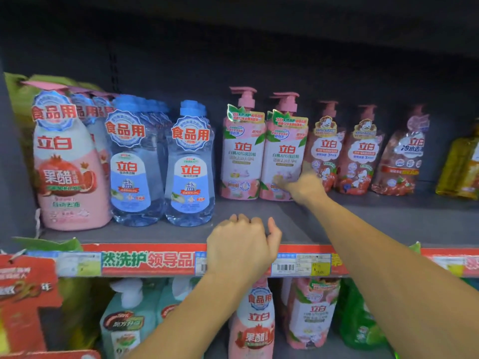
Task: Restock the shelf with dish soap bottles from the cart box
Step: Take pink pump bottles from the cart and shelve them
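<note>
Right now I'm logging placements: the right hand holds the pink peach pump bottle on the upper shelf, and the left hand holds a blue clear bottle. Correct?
Not quite. The head view shows the left hand curled on the grey upper shelf's edge, holding nothing. The right hand does hold the pink peach pump bottle.

One head-worn wide-angle view faces a store shelf [388,224] straight on and close, within arm's reach. The shelf board crosses the middle of the frame, its price strip [155,263] just below centre. The shelf above is dark along the top of the frame; a lower tier fills the bottom. Edges bend and blur.
</note>
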Action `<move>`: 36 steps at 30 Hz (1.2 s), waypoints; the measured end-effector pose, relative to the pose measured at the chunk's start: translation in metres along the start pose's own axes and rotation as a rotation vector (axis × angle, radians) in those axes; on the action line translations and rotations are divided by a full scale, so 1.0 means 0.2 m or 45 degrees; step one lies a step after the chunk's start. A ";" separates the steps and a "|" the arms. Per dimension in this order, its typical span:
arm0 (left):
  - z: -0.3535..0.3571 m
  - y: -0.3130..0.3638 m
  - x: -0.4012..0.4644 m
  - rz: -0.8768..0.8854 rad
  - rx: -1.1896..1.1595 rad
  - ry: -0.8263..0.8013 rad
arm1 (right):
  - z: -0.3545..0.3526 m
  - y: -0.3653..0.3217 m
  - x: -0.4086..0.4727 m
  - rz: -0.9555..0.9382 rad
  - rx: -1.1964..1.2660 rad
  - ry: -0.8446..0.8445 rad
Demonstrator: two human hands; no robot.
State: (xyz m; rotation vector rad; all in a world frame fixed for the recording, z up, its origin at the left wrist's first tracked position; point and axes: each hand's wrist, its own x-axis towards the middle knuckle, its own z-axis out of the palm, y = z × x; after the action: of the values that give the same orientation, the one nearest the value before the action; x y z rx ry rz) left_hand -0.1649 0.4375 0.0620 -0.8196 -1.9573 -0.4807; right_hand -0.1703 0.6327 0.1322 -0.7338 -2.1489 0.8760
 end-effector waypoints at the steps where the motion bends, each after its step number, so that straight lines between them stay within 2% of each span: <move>1: 0.00 0.00 0.00 0.003 0.007 -0.007 | 0.00 -0.02 -0.01 0.028 -0.065 -0.023; 4: -0.01 0.00 0.01 0.006 -0.004 -0.016 | -0.02 -0.06 -0.05 0.133 -0.465 -0.096; 7: -0.04 -0.01 0.00 0.008 -0.008 -0.034 | -0.06 -0.08 -0.17 0.096 -0.813 -0.135; 14: -0.07 -0.03 0.01 0.030 -0.005 -0.041 | -0.17 -0.06 -0.45 -0.169 -0.664 -0.230; 17: -0.07 -0.03 0.00 0.060 -0.027 -0.028 | -0.22 -0.03 -0.58 -0.239 -0.678 -0.260; 19: -0.07 -0.04 0.00 0.078 -0.051 -0.002 | -0.23 0.00 -0.64 -0.339 -0.812 -0.270; 21: -0.07 -0.05 0.01 0.103 -0.065 0.010 | -0.22 0.01 -0.71 -0.472 -0.935 -0.215; 24: -0.05 -0.06 -0.02 0.221 -0.061 -0.027 | -0.20 0.09 -0.79 -0.663 -0.947 -0.093; 27: -0.03 -0.10 -0.05 0.390 -0.082 -0.051 | -0.19 0.15 -0.87 -0.629 -1.018 -0.019; 32: -0.03 0.01 -0.13 0.702 -0.404 0.114 | -0.27 0.31 -0.99 -0.863 -0.989 0.055; 34: -0.04 0.12 -0.23 0.742 -0.546 0.121 | -0.31 0.41 -1.07 -0.956 -0.905 0.053; 36: -0.04 0.24 -0.35 0.755 -0.651 0.071 | -0.34 0.54 -1.16 -0.899 -0.856 -0.018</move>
State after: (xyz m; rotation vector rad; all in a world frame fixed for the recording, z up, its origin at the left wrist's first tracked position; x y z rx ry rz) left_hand -0.1023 0.4420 0.0047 -1.6231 -1.4473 -0.6355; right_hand 0.0469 0.5608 -0.0027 -0.2059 -2.4638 -0.2227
